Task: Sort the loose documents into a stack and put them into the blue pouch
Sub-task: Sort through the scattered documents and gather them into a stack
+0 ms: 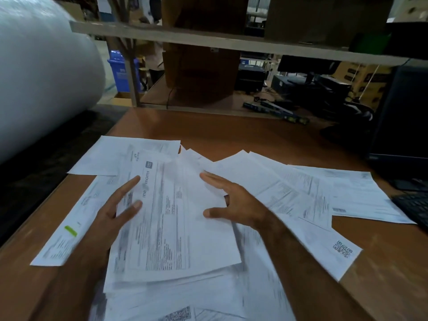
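Looking down on the wooden table (pixel 231 133), we find loose documents (pixel 289 188) scattered across most of its near half, overlapping one another in no order. Both hands lie on a sheaf of sheets (pixel 171 223) at the middle of the spread. Our left hand (pixel 115 214) has its fingers straight and parted, resting on the sheaf's left edge; whether the thumb is under the paper we cannot tell. Our right hand (pixel 231 200) is likewise spread, fingers flat on the upper right of the sheaf and thumb extended toward the left hand. Neither hand pinches a sheet that we can see. One long sheet with a green mark (pixel 70 230) lies to the left of the left forearm, and a sheet with a square code (pixel 342 249) lies to the right. A dark keyboard (pixel 414 207) sits at the right edge, touching the outermost papers. A large white roll (pixel 39 72) stands at the far left.
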A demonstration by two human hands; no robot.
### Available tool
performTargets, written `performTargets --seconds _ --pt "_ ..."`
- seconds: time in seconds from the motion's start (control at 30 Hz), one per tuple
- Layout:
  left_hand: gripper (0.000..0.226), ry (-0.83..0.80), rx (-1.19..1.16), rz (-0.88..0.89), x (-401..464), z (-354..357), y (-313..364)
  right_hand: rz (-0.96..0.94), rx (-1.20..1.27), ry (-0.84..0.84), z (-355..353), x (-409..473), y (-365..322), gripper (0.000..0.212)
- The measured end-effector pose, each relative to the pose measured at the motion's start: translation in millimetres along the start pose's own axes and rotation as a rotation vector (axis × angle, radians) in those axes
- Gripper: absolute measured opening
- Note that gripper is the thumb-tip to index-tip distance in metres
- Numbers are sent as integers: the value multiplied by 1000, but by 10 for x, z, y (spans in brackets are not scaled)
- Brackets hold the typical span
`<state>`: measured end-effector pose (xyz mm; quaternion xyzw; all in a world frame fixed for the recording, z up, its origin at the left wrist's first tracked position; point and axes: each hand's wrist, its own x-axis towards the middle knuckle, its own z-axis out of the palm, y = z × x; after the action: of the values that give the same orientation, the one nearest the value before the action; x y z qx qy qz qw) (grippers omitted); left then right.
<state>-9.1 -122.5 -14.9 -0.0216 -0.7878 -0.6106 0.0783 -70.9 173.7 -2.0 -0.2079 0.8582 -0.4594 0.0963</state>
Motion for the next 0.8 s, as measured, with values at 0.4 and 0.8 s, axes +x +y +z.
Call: performTargets --seconds 0.4,0.8 --pt "55 -19 -248 -136 113 -44 -221 311 -654 -100 -489 -392 352 105" --pt "53 78 -385 -124 13 -290 -279 236 -385 112 -1016 -704 305 39"
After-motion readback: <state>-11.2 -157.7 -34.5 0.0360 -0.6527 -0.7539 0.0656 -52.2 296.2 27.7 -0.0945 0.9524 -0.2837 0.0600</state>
